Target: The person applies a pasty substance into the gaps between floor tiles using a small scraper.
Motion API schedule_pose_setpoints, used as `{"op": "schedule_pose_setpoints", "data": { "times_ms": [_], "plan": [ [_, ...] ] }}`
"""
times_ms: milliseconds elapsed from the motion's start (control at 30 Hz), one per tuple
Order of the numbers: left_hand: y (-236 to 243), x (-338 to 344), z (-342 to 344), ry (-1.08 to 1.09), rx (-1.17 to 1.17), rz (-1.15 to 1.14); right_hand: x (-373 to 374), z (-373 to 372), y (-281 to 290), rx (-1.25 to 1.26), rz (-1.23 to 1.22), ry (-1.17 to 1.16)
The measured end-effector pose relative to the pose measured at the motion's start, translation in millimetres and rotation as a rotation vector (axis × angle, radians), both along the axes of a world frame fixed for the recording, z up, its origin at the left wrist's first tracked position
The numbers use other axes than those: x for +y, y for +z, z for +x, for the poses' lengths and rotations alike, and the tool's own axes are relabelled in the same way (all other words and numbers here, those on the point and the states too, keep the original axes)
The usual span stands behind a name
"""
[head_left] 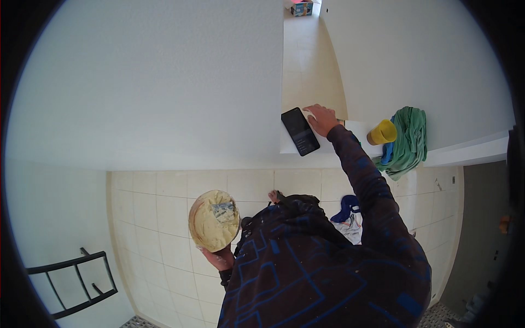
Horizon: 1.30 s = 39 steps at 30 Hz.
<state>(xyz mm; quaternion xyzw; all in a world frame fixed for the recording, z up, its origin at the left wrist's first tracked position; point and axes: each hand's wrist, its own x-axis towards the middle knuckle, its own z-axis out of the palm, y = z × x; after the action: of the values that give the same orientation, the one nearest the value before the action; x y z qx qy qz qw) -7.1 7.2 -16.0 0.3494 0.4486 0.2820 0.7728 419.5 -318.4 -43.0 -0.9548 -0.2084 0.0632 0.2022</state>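
My left hand (219, 258) supports a round bowl (197, 245) from below and the side, its fingers partly hidden under it. Pale yellow paste (209, 236) coats the inside of the bowl. A flat grey piece smeared with the same paste (223, 212) rests in it; I cannot tell what it is. My right arm reaches forward, and my right hand (322, 118) is beside the upper right edge of a black phone (301, 132). Its thumb and forefinger are apart, with nothing seen between them. The phone lies on a white ledge (290, 148), its screen dark with faint lines.
Right of my hand stand a yellow cup (381, 132) and a draped green cloth (410, 139). White walls (164, 82) rise ahead and at the sides. A black metal rack (74, 284) is at lower left. Blue and white cloth (348, 217) lies on the tiled floor (169, 218).
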Motion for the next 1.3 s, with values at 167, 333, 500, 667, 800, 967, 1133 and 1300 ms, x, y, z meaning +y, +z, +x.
{"op": "schedule_pose_setpoints", "data": {
  "times_ms": [167, 333, 500, 667, 800, 967, 1133, 1300],
  "plan": [
    [0, -1, 2, -0.019, -0.014, -0.003, -7, 1, -6, -0.037, 0.020, 0.000],
    [9, -1, 2, -0.072, -0.004, 0.101, -7, -2, -1, 0.108, 0.049, 0.000],
    [10, -4, 9, -0.043, 0.025, 0.052, -10, -1, 0, 0.153, 0.057, 0.021],
    [6, -2, 5, -0.098, 0.098, 0.151, -13, 0, 4, 0.197, 0.036, 0.032],
    [6, 0, 3, -0.024, -0.026, -0.005, -8, -3, 13, 0.225, 0.000, 0.041],
    [7, -4, 5, -0.018, 0.021, 0.030, -11, -2, 15, 0.248, -0.024, 0.067],
    [-1, 1, -1, -0.080, 0.055, 0.110, -6, -5, 22, 0.242, -0.050, 0.069],
    [0, -2, 2, -0.113, 0.076, 0.166, -7, -1, 12, 0.229, -0.010, 0.038]
  ]
}}
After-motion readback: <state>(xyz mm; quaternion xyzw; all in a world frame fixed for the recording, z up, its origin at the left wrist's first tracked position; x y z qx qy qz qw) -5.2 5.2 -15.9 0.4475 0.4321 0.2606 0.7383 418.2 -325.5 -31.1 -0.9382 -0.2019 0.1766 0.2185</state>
